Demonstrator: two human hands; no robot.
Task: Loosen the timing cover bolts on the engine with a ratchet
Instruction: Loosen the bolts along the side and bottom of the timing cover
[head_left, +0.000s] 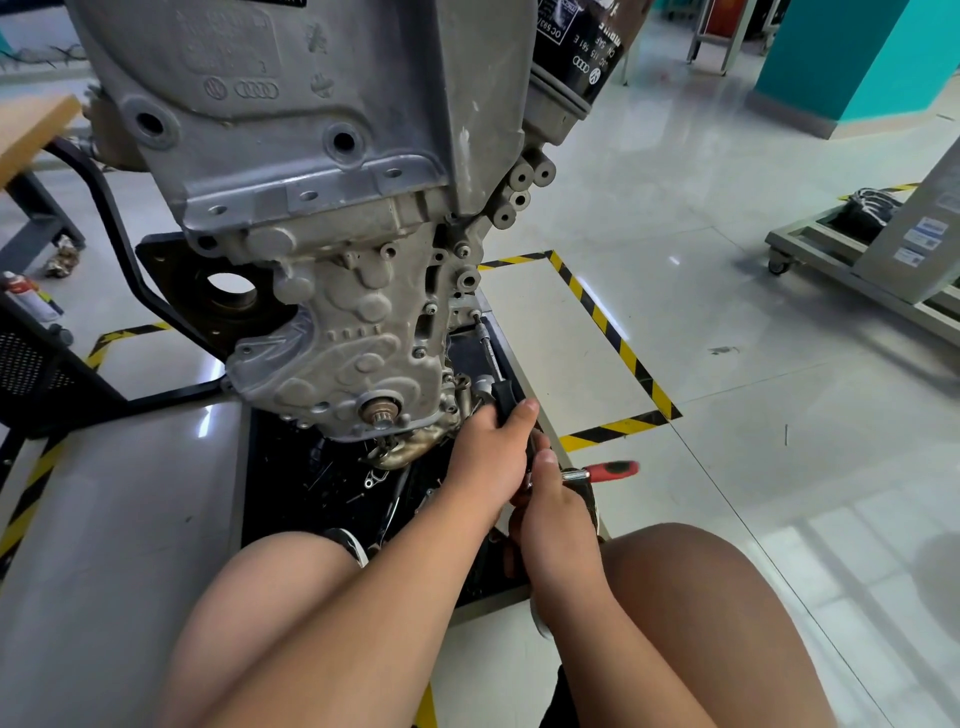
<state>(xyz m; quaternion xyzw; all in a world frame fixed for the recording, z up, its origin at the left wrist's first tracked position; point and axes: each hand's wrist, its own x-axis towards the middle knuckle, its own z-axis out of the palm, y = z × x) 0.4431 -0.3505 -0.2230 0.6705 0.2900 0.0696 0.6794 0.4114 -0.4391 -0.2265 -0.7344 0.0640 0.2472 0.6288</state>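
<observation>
A grey engine (311, 156) hangs upside down on a stand, its ribbed timing cover (358, 338) facing me. A thin extension bar (488, 349) runs from a bolt (475, 313) on the cover's right edge down to my hands. My left hand (493, 452) grips the black part of the tool at the bar's lower end. My right hand (550, 512) grips the ratchet just below it. The ratchet's red and black handle (610, 470) sticks out to the right. The ratchet head is hidden between my hands.
A black oil filter (582, 47) sits at the engine's upper right. A black tray (332, 483) with loose small parts lies under the engine. Yellow-black floor tape (613, 338) marks a square. A wheeled cart (857, 260) stands at right, a bench (31, 130) at left. My knees fill the foreground.
</observation>
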